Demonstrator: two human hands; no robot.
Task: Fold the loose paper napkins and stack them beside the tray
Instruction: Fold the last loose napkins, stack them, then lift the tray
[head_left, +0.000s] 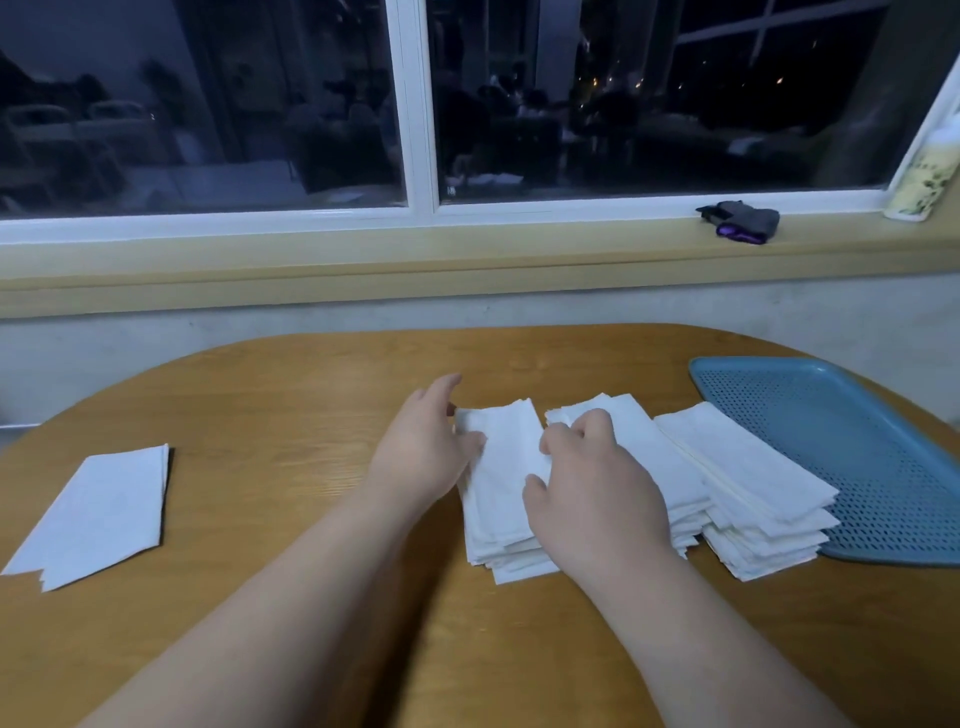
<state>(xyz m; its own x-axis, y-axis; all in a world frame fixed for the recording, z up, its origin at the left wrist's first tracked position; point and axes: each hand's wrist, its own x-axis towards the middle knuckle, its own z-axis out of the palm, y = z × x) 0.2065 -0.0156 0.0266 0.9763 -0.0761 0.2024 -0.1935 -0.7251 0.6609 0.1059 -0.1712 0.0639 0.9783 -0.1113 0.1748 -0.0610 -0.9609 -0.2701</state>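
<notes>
Three stacks of folded white napkins lie side by side on the wooden table (291, 415). The left stack (506, 467) sits between my hands. My left hand (423, 449) holds its left edge, thumb on the top napkin. My right hand (592, 483) rests on its right side with curled fingers, partly covering the middle stack (641, 441). The right stack (748, 478) overlaps the edge of the blue perforated tray (852, 441). A few unfolded napkins (98, 514) lie flat at the table's left.
The table stands against a wall under a wide window sill. A dark folded cloth (740, 221) with a purple part lies on the sill at the right, and a pale patterned container (922, 182) stands at the far right corner.
</notes>
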